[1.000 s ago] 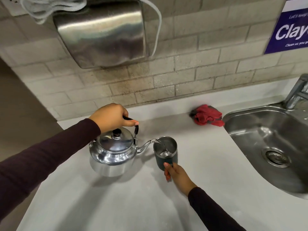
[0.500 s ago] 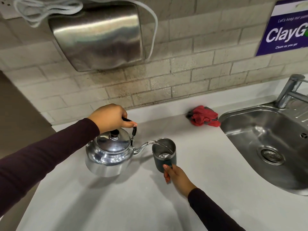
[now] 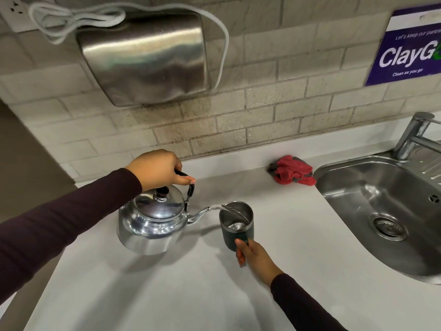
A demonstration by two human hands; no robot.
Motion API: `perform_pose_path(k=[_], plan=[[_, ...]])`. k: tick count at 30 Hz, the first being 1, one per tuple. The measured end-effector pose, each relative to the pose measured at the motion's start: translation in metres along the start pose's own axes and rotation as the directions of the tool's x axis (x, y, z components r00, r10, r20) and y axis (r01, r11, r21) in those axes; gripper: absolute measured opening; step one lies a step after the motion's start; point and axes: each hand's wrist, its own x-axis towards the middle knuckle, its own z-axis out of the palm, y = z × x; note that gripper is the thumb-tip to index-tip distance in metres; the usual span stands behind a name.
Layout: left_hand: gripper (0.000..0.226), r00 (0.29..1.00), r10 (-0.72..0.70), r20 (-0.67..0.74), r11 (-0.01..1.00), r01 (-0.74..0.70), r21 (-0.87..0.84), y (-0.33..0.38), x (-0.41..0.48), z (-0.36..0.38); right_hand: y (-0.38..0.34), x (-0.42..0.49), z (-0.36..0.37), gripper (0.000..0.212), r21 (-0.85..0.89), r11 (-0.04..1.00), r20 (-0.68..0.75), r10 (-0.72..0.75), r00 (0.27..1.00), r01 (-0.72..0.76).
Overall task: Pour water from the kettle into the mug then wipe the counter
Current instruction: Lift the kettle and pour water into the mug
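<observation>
We look down from head height at a pale grey surface [image 3: 167, 295] against a tiled wall. Our left hand [image 3: 158, 169] has its grip closed around the black handle [image 3: 188, 185] of a shiny metal kettle [image 3: 152, 223], which is lifted off the surface and tipped to the right. A thin stream of water [image 3: 232, 211] runs from the spout [image 3: 202, 212] into a dark mug [image 3: 236, 225] with a metal lining, standing upright on the surface just to the right of the kettle. A little water shows at the bottom of the mug. Our right hand [image 3: 254, 255] reaches in from below with its grip on the near side of the mug; the fingers seem to wrap a handle there, though that part is mostly hidden by the hand. Both arms wear dark maroon sleeves.

Further back and to the right, a crumpled red cloth [image 3: 292, 172] lies on the surface near the wall, just beside the rim of a steel sink [image 3: 358, 187] with a tap [image 3: 411, 134] behind it. On the wall hang a steel dispenser [image 3: 148, 58] with a white cord [image 3: 78, 17] draped over it, and a purple sign [image 3: 408, 51].
</observation>
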Motion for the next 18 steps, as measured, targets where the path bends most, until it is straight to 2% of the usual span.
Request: perform_pose_path(k=[18], plan=[[0.059,1.000,0.027,0.007,0.998,-0.028,0.064,-0.0033,0.0018,-0.0073,0.0039,0.0016,-0.0012,0.036,0.009,1.000,0.012,-0.004,1.000,0.004]])
